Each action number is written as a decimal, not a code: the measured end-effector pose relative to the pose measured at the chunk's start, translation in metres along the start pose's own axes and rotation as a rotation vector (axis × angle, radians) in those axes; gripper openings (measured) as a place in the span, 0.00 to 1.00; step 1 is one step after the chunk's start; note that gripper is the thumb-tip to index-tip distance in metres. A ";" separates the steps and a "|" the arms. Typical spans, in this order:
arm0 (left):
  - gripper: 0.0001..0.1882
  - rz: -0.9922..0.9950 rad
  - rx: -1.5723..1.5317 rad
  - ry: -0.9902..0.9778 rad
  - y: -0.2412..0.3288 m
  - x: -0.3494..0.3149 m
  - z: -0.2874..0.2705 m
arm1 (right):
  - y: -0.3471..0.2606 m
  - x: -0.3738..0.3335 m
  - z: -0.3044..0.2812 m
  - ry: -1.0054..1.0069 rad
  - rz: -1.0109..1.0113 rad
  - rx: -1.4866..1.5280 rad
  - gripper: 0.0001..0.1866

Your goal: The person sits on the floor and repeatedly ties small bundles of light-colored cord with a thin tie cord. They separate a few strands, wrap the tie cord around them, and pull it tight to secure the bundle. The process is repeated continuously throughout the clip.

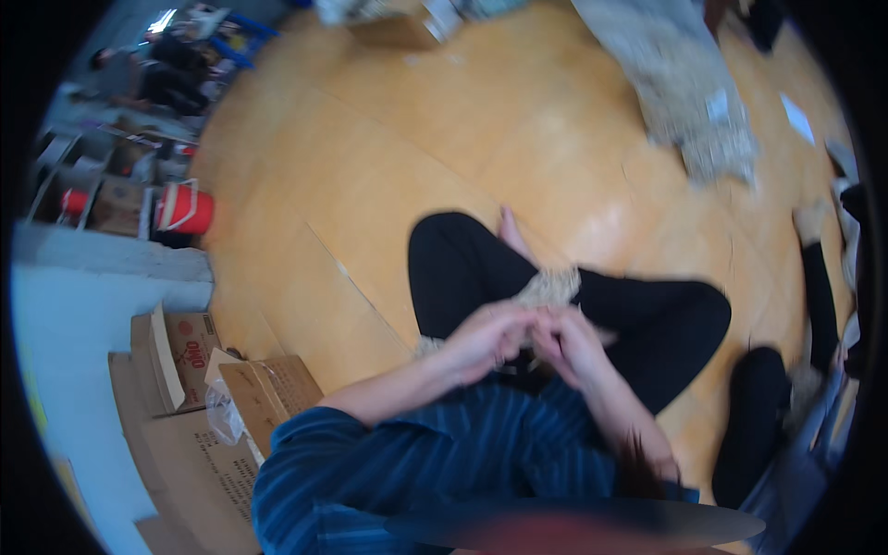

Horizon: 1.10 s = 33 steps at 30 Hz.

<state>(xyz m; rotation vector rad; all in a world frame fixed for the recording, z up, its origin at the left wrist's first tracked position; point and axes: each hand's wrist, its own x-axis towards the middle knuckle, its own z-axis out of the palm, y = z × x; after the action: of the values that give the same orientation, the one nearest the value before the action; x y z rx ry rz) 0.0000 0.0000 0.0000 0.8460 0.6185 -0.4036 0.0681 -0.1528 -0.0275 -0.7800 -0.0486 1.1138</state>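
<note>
Above my lap, my left hand (490,340) and my right hand (572,344) meet, with their fingertips close together. Both are closed, fingers bent in a pinch. Whatever they hold is too small and blurred to name. Just beyond the fingers, a beige, rough-textured piece (552,285) like knit or netting lies between my crossed legs. Whether it runs into my fingers cannot be made out. Another bit of similar beige material (428,346) shows by my left knee, partly hidden by my leg.
Cardboard boxes (190,462) stand at the left against a low wall. Farther off are a red bucket (187,209) and shelves. A grey-beige heap of material (708,120) lies on the wooden floor (370,166) at far right. Another person in black (754,416) sits close on my right.
</note>
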 end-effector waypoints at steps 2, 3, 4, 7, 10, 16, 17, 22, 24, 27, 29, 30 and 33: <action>0.09 0.040 -0.106 -0.028 -0.003 0.004 -0.005 | 0.003 0.005 0.001 -0.007 -0.017 0.060 0.13; 0.10 0.011 -0.234 -0.072 -0.005 0.009 -0.006 | 0.004 0.009 0.001 -0.009 -0.008 0.144 0.12; 0.12 0.039 -0.315 -0.076 -0.006 0.012 -0.008 | 0.007 0.013 0.001 -0.007 -0.012 0.224 0.13; 0.18 0.028 -0.447 -0.041 -0.006 0.018 -0.011 | 0.014 0.023 0.004 0.012 0.008 0.376 0.13; 0.19 0.018 -0.524 0.000 -0.007 0.022 -0.013 | 0.020 0.029 0.004 0.015 0.018 0.524 0.14; 0.20 0.058 -0.624 -0.026 -0.007 0.027 -0.016 | 0.024 0.034 0.006 -0.004 -0.015 0.762 0.14; 0.20 0.063 -0.647 -0.040 -0.008 0.027 -0.017 | 0.025 0.034 0.006 -0.011 -0.026 0.790 0.13; 0.16 0.110 -0.774 -0.176 -0.011 0.034 -0.016 | 0.023 0.036 0.003 -0.038 -0.077 0.920 0.13; 0.14 0.127 -0.796 -0.232 -0.013 0.036 -0.017 | 0.020 0.035 0.000 -0.085 -0.095 0.913 0.13; 0.12 0.262 -0.229 -0.138 -0.013 0.034 -0.022 | 0.006 0.035 -0.008 -0.051 -0.145 0.102 0.13; 0.15 0.368 0.183 -0.127 -0.010 0.033 -0.024 | -0.006 0.029 -0.010 -0.038 -0.091 -0.231 0.10; 0.16 0.414 0.389 -0.123 -0.008 0.031 -0.025 | -0.012 0.029 -0.012 -0.049 -0.122 -0.428 0.11; 0.15 0.413 0.479 -0.176 -0.001 0.032 -0.023 | -0.034 0.021 -0.012 -0.010 -0.164 -0.906 0.10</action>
<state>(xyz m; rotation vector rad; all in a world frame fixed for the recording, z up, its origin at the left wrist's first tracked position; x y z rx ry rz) 0.0155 0.0148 -0.0329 1.3482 0.1689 -0.2454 0.1097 -0.1490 -0.0238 -1.5401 -0.6491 0.9156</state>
